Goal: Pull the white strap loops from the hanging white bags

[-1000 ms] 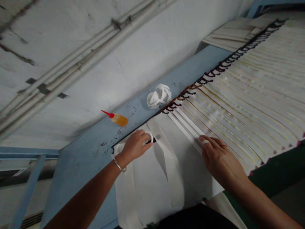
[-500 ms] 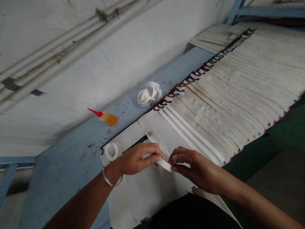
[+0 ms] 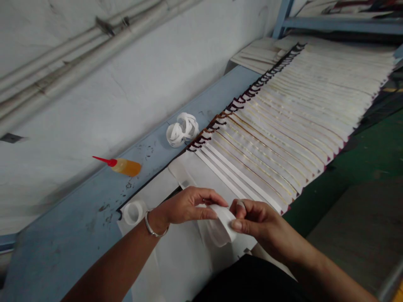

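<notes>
Between my hands is a white strip (image 3: pixel 225 219), bent into a loop that hangs over the pale sheets (image 3: pixel 176 264). My left hand (image 3: pixel 189 206), with a silver bangle at the wrist, curls its thumb and fingers about the loop's left side. The strip's right side is pinched between the thumb and forefinger of my right hand (image 3: pixel 260 218), which has a white band round one finger. Left of my left wrist, a small white roll (image 3: pixel 133 212) lies on the sheets.
An amber bottle (image 3: pixel 126 167) with a red nozzle lies on the blue table (image 3: pixel 78 209). Curled white strips (image 3: pixel 182 130) sit near the wall. A long row of overlapping white sheets (image 3: pixel 302 105) with gold lines and dark scalloped edges stretches to the back right. Pipes (image 3: pixel 78 54) run along the wall.
The short folded piece of strip between my hands has opened into a wider loop. My right hand has shifted slightly right. The view has turned, moving the bottle and curled strips leftward.
</notes>
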`<state>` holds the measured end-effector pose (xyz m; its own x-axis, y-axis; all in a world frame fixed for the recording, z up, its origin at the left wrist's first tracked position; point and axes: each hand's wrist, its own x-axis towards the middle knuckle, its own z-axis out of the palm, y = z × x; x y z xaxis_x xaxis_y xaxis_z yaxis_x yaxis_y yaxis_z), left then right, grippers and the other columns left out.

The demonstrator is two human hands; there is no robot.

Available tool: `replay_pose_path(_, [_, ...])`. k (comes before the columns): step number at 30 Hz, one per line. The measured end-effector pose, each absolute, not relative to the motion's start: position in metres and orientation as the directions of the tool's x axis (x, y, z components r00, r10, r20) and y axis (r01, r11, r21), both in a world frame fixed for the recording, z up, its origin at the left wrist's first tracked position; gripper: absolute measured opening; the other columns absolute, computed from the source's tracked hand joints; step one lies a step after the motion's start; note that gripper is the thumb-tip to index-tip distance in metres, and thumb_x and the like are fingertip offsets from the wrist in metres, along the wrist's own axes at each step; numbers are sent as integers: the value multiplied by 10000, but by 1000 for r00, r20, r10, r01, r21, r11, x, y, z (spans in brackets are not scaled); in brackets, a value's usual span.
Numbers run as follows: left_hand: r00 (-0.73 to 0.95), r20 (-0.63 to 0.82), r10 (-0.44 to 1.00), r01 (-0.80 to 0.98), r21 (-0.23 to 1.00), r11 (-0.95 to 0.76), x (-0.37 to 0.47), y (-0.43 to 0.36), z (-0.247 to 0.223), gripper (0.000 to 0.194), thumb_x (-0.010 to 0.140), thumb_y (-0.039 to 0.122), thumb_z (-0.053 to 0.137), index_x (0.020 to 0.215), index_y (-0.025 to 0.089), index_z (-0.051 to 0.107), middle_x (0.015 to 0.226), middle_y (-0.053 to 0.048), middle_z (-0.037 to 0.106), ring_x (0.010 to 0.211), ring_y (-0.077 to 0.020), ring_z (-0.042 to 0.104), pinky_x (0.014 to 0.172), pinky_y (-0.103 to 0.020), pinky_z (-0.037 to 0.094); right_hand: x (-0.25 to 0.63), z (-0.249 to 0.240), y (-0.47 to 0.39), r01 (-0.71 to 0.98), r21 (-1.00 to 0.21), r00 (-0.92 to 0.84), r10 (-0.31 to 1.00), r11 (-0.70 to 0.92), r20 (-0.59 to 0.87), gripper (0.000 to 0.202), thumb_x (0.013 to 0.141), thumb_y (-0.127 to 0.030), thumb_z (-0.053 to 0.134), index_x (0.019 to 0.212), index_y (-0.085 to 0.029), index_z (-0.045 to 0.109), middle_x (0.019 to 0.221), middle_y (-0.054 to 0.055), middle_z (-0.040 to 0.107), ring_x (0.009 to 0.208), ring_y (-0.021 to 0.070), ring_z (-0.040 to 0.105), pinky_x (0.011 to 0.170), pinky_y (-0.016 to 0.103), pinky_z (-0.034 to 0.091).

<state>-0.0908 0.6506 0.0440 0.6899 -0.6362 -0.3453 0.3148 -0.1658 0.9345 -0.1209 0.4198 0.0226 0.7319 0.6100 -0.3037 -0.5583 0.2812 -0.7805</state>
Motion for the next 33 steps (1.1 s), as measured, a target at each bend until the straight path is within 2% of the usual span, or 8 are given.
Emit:
replay_pose_path(4, [757,-415,-506,390,907,-160,-86,653,41,356,824,452,728,961,124,745,804,-91,740,735,-173,690,680,-270,528,-120,23,417,-602,-644,778,531,473,-337,304,717,-351,847,672,-178,602,763,-18,558,739,115,518,711,245,411])
replay_pose_path(9, [853,-359,-378,293,930,-223,-73,673,39,290,800,399,749,928,140,772,818,-92,755,678,-149,673,658,-263,534,-120,24,408,-623,-550,775,534,556,-338,259,742,-319,822,682,-179,613,754,-11,565,690,113,523,653,238,428])
replay_pose_path(18, [955,-295,-38,228,809,-542,-36,747,25,378,754,463,710,972,161,775,775,-56,733,614,-126,598,602,-242,508,-120,17,398,-714,-530,694,557,457,-456,330,787,-417,789,793,-187,553,742,31,679,622,132,609,596,247,446])
replay_pose_path(23, [996,83,16,-32,548,-836,-21,773,34,322,831,402,575,1004,182,736,1081,-91,715,1038,-233,630,1026,-419,456,-116,13,412,-614,-683,774,471,395,-423,385,788,-463,782,794,-195,507,712,33,696,626,155,647,628,282,475])
replay_pose_path(26, [950,311,-1,-144,436,-888,-41,734,53,261,877,368,528,959,180,690,1066,-92,684,1075,-234,587,1043,-424,425,-115,12,425,-472,-806,862,379,356,-337,329,851,-454,725,806,-193,530,743,28,692,700,145,640,688,281,472])
replay_pose_path(28, [977,213,23,-104,565,-818,-65,689,62,245,869,405,578,812,176,640,872,-61,664,847,-186,593,809,-326,500,-113,12,436,-334,-889,921,311,314,-236,287,879,-425,700,796,-196,548,767,12,656,736,132,605,704,270,456])
replay_pose_path(30, [976,-167,-140,48,793,-607,-87,648,64,277,862,447,613,818,173,621,747,-22,632,680,-140,562,624,-257,469,-112,13,445,-199,-943,952,282,265,-122,262,885,-384,698,771,-202,549,809,5,612,778,133,575,723,270,453])
replay_pose_path(33, [911,-338,-238,263,918,-295,-96,619,56,325,852,472,633,775,158,594,705,-20,639,624,-115,549,588,-229,449,-114,15,449,-77,-976,960,281,205,-17,247,899,-337,680,747,-207,533,885,14,586,846,146,568,780,283,463])
